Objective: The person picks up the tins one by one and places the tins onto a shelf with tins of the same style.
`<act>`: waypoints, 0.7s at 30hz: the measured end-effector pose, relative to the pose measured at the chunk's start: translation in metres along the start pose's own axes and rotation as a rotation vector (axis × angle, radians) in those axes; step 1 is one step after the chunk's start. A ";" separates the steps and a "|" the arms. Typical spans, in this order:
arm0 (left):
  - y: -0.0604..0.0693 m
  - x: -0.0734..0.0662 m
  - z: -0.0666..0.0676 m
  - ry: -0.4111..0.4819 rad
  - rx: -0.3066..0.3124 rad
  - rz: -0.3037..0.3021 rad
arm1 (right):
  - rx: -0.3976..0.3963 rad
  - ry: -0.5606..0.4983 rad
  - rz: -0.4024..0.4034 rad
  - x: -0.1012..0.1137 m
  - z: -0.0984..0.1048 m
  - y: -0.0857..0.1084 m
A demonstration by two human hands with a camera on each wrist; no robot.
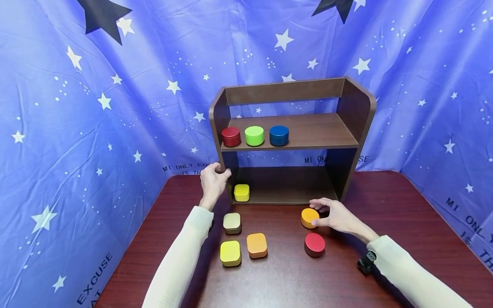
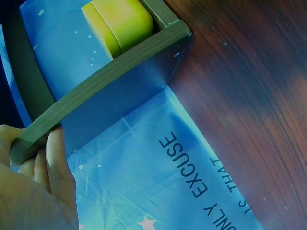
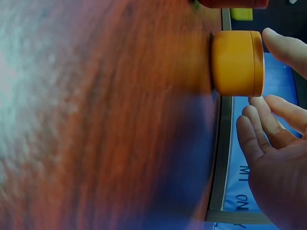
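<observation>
Left hand (image 1: 213, 183) grips the shelf's left panel (image 1: 220, 112). Right hand (image 1: 338, 217), unclosed, flanks the orange round tin (image 1: 307, 218); pinch its sides evenly.

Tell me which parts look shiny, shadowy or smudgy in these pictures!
Right wrist view: pale glare washes out the left side of the table, its wood grain looks smeared, and a dark shadow lies below the orange round tin; left wrist view: a blue-green tint covers the left hand; head view: a shadow runs beside the left sleeve.
</observation>
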State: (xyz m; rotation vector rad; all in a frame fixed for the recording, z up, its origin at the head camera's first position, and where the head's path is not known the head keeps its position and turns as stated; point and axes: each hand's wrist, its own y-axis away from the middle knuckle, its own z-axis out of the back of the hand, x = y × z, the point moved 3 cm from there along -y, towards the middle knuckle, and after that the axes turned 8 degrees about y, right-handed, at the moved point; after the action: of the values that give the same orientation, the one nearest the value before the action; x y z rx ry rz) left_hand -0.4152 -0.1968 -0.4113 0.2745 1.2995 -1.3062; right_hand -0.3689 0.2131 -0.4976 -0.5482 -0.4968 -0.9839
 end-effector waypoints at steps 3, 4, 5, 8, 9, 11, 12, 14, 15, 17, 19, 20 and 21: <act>-0.001 -0.001 0.000 0.005 0.001 0.000 | 0.009 0.007 -0.014 -0.002 -0.002 -0.001; -0.001 -0.001 0.000 0.006 0.003 0.002 | 0.011 0.008 -0.019 -0.002 -0.002 -0.002; -0.002 -0.001 0.000 0.007 0.005 0.003 | 0.012 0.007 -0.025 -0.003 -0.003 -0.002; -0.002 -0.001 0.000 0.006 0.010 0.008 | 0.022 0.005 -0.023 -0.004 -0.005 -0.003; -0.002 -0.001 0.000 0.006 0.010 0.010 | 0.024 0.006 -0.025 -0.004 -0.005 -0.003; -0.002 0.000 0.000 0.002 0.009 0.007 | 0.026 0.005 -0.026 -0.004 -0.006 -0.003; -0.002 0.000 0.000 0.000 0.008 0.006 | 0.028 0.008 -0.028 -0.004 -0.006 -0.003; -0.001 0.000 0.000 -0.004 0.006 0.004 | 0.029 0.010 -0.030 -0.005 -0.007 -0.002; -0.001 0.001 0.000 -0.006 0.006 0.003 | 0.028 0.011 -0.028 -0.005 -0.007 -0.002; -0.001 0.001 0.000 -0.006 0.006 0.005 | 0.026 0.013 -0.024 -0.005 -0.008 -0.001; 0.000 0.001 0.000 -0.007 0.009 0.011 | 0.025 0.016 -0.017 -0.005 -0.009 -0.002; -0.001 0.001 0.000 -0.008 0.011 0.013 | 0.025 0.021 -0.014 -0.005 -0.009 -0.002; -0.001 0.001 0.000 -0.006 0.013 0.016 | 0.026 0.029 -0.010 -0.005 -0.009 -0.002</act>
State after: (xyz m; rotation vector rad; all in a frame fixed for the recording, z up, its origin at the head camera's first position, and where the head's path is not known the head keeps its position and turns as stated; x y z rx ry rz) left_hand -0.4161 -0.1973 -0.4116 0.2892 1.2814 -1.3018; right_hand -0.3715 0.2100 -0.5073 -0.5083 -0.4862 -0.9922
